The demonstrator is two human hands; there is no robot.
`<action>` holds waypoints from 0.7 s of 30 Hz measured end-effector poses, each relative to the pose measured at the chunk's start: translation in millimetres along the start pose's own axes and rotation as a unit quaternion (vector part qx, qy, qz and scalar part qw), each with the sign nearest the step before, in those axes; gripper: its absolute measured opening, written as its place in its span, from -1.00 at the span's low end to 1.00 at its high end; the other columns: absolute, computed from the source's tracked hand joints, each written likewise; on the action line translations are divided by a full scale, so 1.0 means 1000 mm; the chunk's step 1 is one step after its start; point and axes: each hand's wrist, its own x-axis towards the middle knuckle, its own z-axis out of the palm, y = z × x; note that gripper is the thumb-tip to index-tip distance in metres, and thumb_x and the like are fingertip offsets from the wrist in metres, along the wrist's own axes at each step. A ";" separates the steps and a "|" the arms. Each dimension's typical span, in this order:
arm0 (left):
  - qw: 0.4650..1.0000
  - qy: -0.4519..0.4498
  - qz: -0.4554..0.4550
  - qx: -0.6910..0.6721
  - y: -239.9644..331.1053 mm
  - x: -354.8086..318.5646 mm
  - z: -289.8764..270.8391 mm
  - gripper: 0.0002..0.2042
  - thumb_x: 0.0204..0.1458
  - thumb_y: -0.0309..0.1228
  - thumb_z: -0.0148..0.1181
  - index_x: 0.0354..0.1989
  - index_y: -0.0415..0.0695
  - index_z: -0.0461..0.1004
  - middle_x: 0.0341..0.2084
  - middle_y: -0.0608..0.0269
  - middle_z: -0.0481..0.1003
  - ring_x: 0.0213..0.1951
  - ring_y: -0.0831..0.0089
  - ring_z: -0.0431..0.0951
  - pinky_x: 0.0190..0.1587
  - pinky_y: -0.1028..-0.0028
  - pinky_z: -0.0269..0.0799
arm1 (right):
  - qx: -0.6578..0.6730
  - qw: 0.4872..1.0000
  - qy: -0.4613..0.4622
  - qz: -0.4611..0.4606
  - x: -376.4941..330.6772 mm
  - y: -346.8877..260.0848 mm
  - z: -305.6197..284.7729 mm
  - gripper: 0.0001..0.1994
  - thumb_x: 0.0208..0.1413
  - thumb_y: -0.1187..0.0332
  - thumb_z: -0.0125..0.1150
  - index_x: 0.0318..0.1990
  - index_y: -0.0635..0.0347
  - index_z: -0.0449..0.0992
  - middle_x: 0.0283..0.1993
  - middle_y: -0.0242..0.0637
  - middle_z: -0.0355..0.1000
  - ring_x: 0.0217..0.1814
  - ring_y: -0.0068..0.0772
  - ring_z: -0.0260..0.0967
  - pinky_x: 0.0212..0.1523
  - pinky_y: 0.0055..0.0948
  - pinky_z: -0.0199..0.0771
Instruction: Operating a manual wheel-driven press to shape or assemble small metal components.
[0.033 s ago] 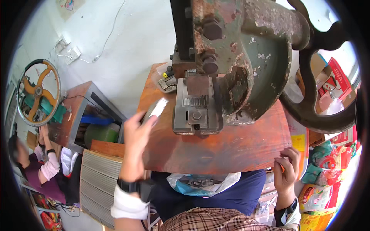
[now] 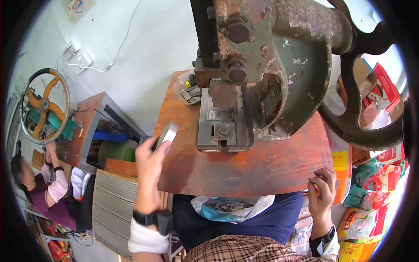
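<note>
In my left hand (image 2: 148,159) is a small flat silvery-white piece (image 2: 168,132) with a fine-toothed end, pinched between thumb and fingers; its exact kind is unclear. This hand is over the left edge of the wooden table (image 2: 244,174), left of the press. A metal die block (image 2: 224,130) with a bolt and a ridged insert (image 2: 221,114) lies under the ram of the heavy, paint-chipped press (image 2: 301,74). My right hand (image 2: 322,192) is at the table's front right corner, fingers loosely bent and apart, with nothing visible in it.
A plastic tub of small parts (image 2: 187,89) stands behind the die's left side. The press's dark handwheel (image 2: 355,100) is at right. On my lap rests a plastic bag (image 2: 233,208) with dark pieces. Another person (image 2: 48,187) sits far left by a second handwheel (image 2: 43,105).
My left hand has shifted slightly left and down with the silvery-white piece. My right hand is nearly in the same place. The press die looks unchanged.
</note>
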 end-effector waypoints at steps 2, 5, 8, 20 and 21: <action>0.998 0.019 -0.034 0.059 -0.018 -0.034 -0.019 -0.74 -0.10 -0.48 0.27 -0.24 -0.40 0.51 -0.44 0.23 0.53 -0.42 0.60 0.48 -0.38 0.63 0.38 | 0.009 0.999 -0.019 0.040 -0.013 0.018 0.018 -0.80 -0.19 0.65 0.19 -0.32 0.28 0.46 -0.18 -0.07 0.33 -0.14 -0.09 0.30 -0.18 -0.26 0.37; 0.936 -0.048 0.188 0.294 -0.049 -0.061 -0.011 -0.56 -0.22 -0.24 0.39 -0.17 -0.24 0.50 -0.33 0.15 0.49 -0.28 0.28 0.46 -0.17 0.26 0.32 | 0.026 0.995 -0.049 0.083 -0.014 0.030 0.042 -0.77 -0.19 0.64 0.21 -0.29 0.27 0.47 -0.14 -0.09 0.33 -0.11 -0.10 0.30 -0.13 -0.27 0.37; 0.851 -0.050 0.275 0.445 -0.041 -0.065 0.014 -0.50 -0.26 -0.14 0.39 -0.17 -0.21 0.48 -0.27 0.10 0.41 -0.14 0.14 0.36 -0.05 0.16 0.18 | 0.033 0.994 -0.055 0.091 -0.005 0.032 0.054 -0.76 -0.19 0.62 0.23 -0.28 0.27 0.48 -0.12 -0.10 0.33 -0.08 -0.09 0.30 -0.09 -0.28 0.36; 0.839 -0.058 0.202 0.502 -0.031 -0.030 0.027 -0.47 -0.20 -0.01 0.30 -0.33 -0.31 0.41 -0.38 -0.04 0.42 -0.27 -0.01 0.40 -0.20 0.14 0.30 | 0.003 0.999 0.013 0.042 -0.005 0.030 0.072 -0.74 -0.23 0.58 0.27 -0.28 0.24 0.49 -0.13 -0.12 0.33 -0.08 -0.05 0.28 -0.09 -0.22 0.34; 0.815 -0.041 0.230 0.530 -0.034 -0.033 0.028 -0.51 -0.23 -0.06 0.35 -0.37 -0.29 0.40 -0.39 0.00 0.41 -0.25 0.05 0.39 -0.20 0.18 0.29 | -0.008 0.999 0.013 0.034 -0.006 0.032 0.072 -0.75 -0.23 0.59 0.27 -0.29 0.25 0.49 -0.14 -0.12 0.33 -0.09 -0.05 0.29 -0.10 -0.22 0.34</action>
